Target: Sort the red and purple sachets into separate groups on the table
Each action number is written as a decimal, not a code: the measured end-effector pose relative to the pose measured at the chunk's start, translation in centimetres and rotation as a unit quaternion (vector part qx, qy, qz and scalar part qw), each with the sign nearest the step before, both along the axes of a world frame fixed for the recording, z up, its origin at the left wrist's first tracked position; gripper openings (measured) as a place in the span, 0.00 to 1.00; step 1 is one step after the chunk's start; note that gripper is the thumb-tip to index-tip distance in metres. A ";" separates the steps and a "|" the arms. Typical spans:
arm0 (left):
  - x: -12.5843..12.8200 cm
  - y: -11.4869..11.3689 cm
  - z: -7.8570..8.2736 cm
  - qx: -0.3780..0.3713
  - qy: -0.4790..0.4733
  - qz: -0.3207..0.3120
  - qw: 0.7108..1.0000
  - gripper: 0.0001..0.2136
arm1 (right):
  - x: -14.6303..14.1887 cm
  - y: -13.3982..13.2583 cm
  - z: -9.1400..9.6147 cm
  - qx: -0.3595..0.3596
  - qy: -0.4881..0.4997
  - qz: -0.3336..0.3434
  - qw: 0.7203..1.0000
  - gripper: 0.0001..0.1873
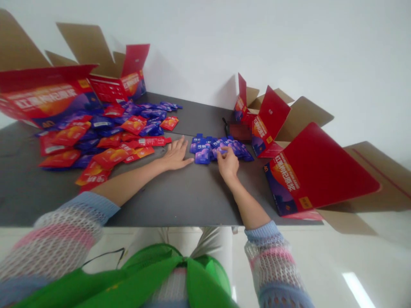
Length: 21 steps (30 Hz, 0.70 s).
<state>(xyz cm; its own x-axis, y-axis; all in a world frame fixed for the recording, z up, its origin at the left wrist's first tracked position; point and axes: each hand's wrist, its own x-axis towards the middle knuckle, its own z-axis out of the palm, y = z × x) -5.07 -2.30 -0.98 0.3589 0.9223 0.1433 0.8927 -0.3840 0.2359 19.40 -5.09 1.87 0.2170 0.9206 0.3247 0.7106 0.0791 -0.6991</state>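
My left hand (176, 155) lies flat on the dark grey table (180, 192), fingers stretched out, just left of a small group of purple sachets (205, 150). The fingertips of my left hand point toward that group. My right hand (227, 161) is curled over the purple sachets, its fingers pinching one of them at the group's near edge. A big loose heap of red and purple sachets (105, 132) is spread on the table to the left of my left hand.
Open red cartons with brown flaps stand at the far left (48, 96) and back left (123, 83). More open cartons sit at the right (269, 119), one (316, 171) overhanging the table's near right corner. The table's near edge runs just in front of me.
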 end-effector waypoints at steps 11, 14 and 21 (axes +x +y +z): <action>-1.7 2.6 0.0 -0.046 0.051 -0.084 0.994 0.37 | -5.4 -3.7 -2.3 0.000 -0.221 0.223 0.949 0.32; -2.3 3.3 0.0 -0.051 0.036 -0.085 0.994 0.33 | -4.9 -2.7 -2.8 -0.011 -0.235 0.241 0.942 0.38; -2.3 3.9 -0.5 -0.030 0.001 -0.083 0.996 0.26 | -4.8 0.2 -2.7 -0.007 -0.311 0.117 0.943 0.24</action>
